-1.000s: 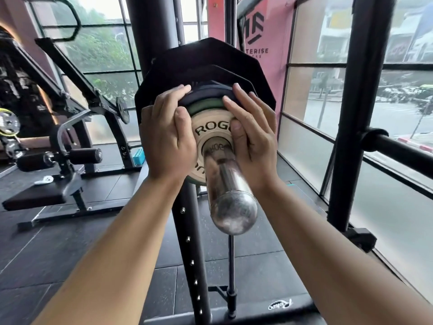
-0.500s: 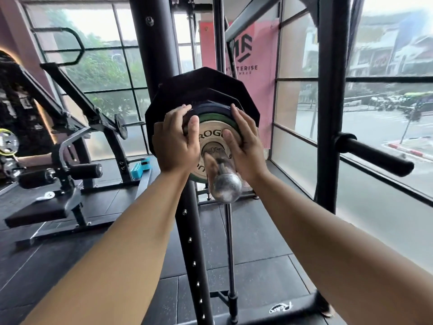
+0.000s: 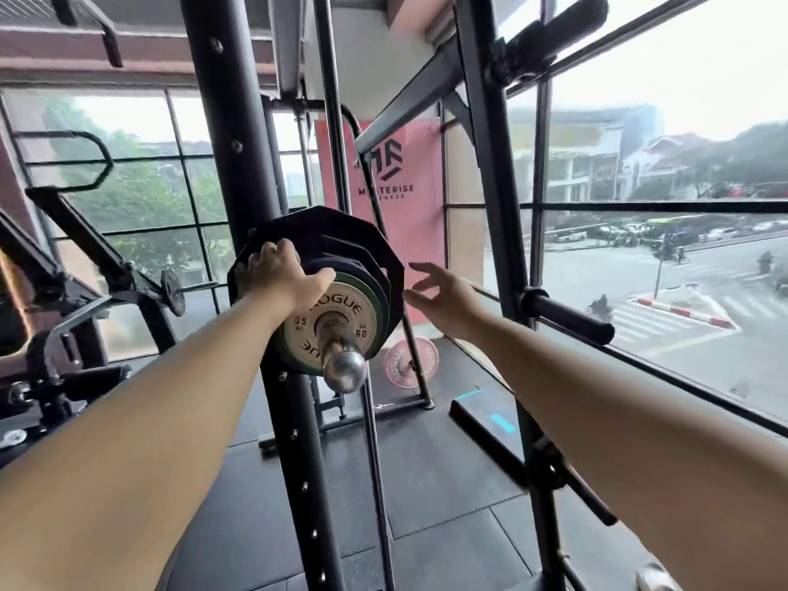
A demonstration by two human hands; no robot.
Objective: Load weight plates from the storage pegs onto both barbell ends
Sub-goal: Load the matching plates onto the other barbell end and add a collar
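On the head view, near the middle:

- The barbell sleeve (image 3: pixel 344 368) is a smooth chrome cylinder with a rounded, shiny end that points toward the camera.
- A small plate (image 3: pixel 337 317) sits on the sleeve as the front one of the stack. It is round and cream-coloured, with a matte face and dark "ROGUE" letters.
- Directly behind it is a green plate (image 3: pixel 376 307), of which only a thin round rim shows. Behind that is a dark blue plate (image 3: pixel 341 266) with a thicker rim.
- At the back of the stack is the large black plate (image 3: pixel 341 223). It has many straight sides, not a round edge, and its surface looks dull like rubber.
- The left hand (image 3: pixel 281 275) rests on the upper left of the stack. Its fingers are bent on the face of the large black plate and its thumb stretches toward the dark blue plate. I cannot tell if the fingers hook around an edge.
- The right hand (image 3: pixel 439 296) is in the air just beside the right edge of the stack, not touching it. Its fingers are straight and spread wide, and it holds nothing.
- The rack upright (image 3: pixel 239 142) is a black steel post with a row of bolts, and it stands behind the plates.
- A storage peg (image 3: pixel 567 315), a bare black cylinder, sticks out from another post at the right, well apart from the stack.
- A pink plate (image 3: pixel 411 362) is low behind the sleeve, close to the floor (image 3: pixel 447 484) of dark rubber tiles.
- Large glass windows (image 3: pixel 682 249) with thin black frames fill the right side.
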